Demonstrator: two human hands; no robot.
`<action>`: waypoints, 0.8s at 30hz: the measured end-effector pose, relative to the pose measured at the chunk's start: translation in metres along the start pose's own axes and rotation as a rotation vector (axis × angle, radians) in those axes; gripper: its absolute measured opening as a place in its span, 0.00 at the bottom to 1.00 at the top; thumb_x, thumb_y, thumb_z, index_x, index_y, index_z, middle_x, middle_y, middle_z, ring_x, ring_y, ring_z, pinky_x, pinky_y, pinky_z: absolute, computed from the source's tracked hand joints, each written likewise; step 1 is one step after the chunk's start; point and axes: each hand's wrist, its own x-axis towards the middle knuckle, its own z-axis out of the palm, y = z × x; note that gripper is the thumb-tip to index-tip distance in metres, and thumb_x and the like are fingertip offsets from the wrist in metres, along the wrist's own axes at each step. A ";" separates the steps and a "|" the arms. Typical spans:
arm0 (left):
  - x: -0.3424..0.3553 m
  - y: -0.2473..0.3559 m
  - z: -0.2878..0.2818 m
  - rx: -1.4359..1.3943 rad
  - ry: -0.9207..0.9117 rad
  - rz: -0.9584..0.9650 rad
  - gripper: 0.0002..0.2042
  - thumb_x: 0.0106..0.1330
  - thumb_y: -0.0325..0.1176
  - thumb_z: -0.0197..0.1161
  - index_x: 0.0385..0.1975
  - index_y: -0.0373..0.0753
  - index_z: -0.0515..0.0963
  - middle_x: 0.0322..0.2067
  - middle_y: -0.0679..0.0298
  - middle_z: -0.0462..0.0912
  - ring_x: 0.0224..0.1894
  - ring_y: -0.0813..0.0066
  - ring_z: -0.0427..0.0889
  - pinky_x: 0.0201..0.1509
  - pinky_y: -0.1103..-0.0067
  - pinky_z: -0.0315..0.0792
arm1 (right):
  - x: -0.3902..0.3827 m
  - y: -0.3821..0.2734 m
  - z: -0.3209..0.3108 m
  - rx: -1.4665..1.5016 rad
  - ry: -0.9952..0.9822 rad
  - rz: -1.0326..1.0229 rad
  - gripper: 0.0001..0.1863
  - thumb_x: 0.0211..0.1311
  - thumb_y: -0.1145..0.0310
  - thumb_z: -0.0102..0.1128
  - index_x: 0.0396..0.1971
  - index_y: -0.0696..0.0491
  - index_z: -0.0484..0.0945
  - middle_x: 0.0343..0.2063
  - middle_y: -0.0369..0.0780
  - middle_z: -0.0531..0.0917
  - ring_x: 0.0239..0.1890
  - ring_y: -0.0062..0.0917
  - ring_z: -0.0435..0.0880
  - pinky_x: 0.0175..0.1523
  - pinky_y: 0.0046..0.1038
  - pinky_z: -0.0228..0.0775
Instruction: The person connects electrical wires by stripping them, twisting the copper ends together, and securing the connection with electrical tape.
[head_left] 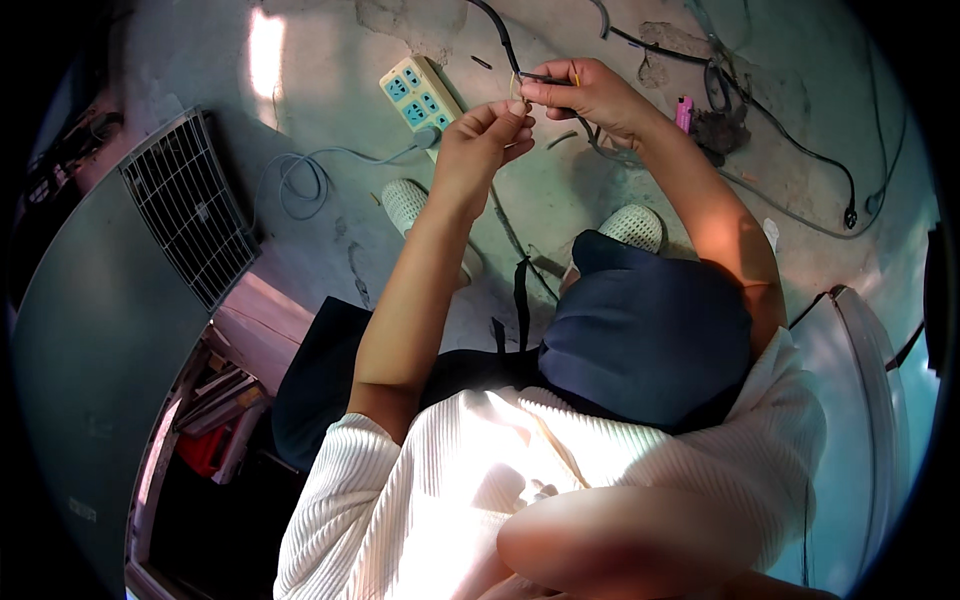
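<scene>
My left hand (487,140) is closed, thumb and forefinger pinched on a thin pale wire (514,88) at the end of a black cable (500,32). The cable comes down from the top edge. Right beside it, my right hand (598,98) pinches the end of another black cable (547,79). A bit of yellow wire (576,76) shows by its fingers. The fingertips of both hands nearly meet, so the exact join of wires between them is too small to make out. Below and left of the hands lies a cream power strip (420,92) with a grey plug (427,137) in it.
Loose dark cables (790,130) run over the concrete floor at the right, near a pink lighter (684,114). A short dark piece (481,62) lies above the left hand. A grey cord (318,175) coils at left, beside a grille (190,205). My perforated shoes (636,226) stand below.
</scene>
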 end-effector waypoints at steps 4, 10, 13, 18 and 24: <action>-0.007 0.002 0.002 0.303 0.158 0.233 0.13 0.67 0.39 0.61 0.37 0.34 0.79 0.31 0.68 0.80 0.30 0.82 0.77 0.39 0.83 0.75 | -0.001 -0.007 0.000 0.023 0.131 0.020 0.14 0.61 0.57 0.63 0.38 0.51 0.81 0.27 0.25 0.78 0.28 0.08 0.71 0.38 0.13 0.66; -0.025 0.017 0.026 0.853 0.429 0.854 0.13 0.53 0.32 0.73 0.36 0.36 0.81 0.26 0.63 0.80 0.25 0.77 0.78 0.30 0.82 0.74 | 0.001 -0.010 0.004 0.053 0.175 0.012 0.14 0.57 0.59 0.67 0.37 0.53 0.82 0.26 0.27 0.78 0.27 0.09 0.72 0.39 0.13 0.67; -0.006 0.006 0.021 0.941 0.432 0.826 0.14 0.51 0.34 0.74 0.36 0.37 0.81 0.29 0.63 0.82 0.28 0.75 0.82 0.31 0.81 0.76 | -0.001 -0.014 0.007 0.052 0.175 -0.006 0.15 0.57 0.58 0.67 0.37 0.54 0.82 0.26 0.27 0.78 0.28 0.09 0.72 0.39 0.13 0.67; -0.001 0.005 0.020 0.945 0.443 0.828 0.12 0.52 0.35 0.73 0.33 0.37 0.83 0.26 0.62 0.83 0.27 0.72 0.84 0.31 0.79 0.76 | 0.002 -0.013 0.006 0.004 0.197 -0.052 0.17 0.57 0.57 0.67 0.38 0.55 0.82 0.26 0.28 0.78 0.29 0.10 0.72 0.40 0.15 0.67; 0.002 0.004 0.017 0.986 0.476 0.841 0.07 0.55 0.33 0.70 0.31 0.39 0.84 0.23 0.61 0.82 0.24 0.71 0.83 0.29 0.78 0.74 | 0.000 -0.016 0.013 -0.005 0.226 -0.045 0.17 0.57 0.58 0.67 0.38 0.56 0.82 0.26 0.28 0.79 0.29 0.10 0.72 0.41 0.16 0.67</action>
